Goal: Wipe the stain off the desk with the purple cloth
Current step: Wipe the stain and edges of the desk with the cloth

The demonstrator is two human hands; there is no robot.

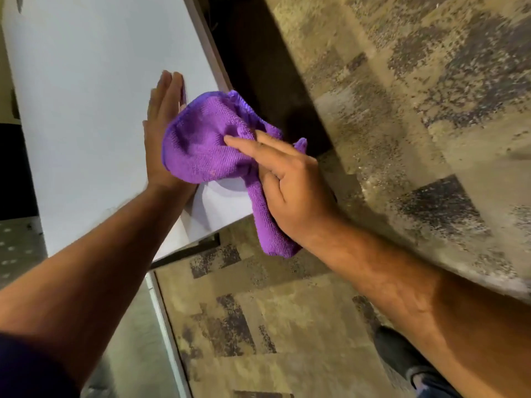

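Note:
The purple cloth [212,147] is bunched up between both hands above the near right corner of the white desk [94,116]. My left hand [161,130] is flat and upright, fingers straight, with its palm against the cloth's left side. My right hand [290,191] holds the cloth from the right, fingers laid over it, and a tail of cloth hangs down under the palm past the desk's edge. No stain shows on the visible desk surface; the part under the cloth and hands is hidden.
Patterned beige and dark carpet [402,110] covers the floor to the right and below. The desk's right edge [212,53] runs diagonally with a dark gap beneath it. A dark shoe [399,351] shows at the lower right.

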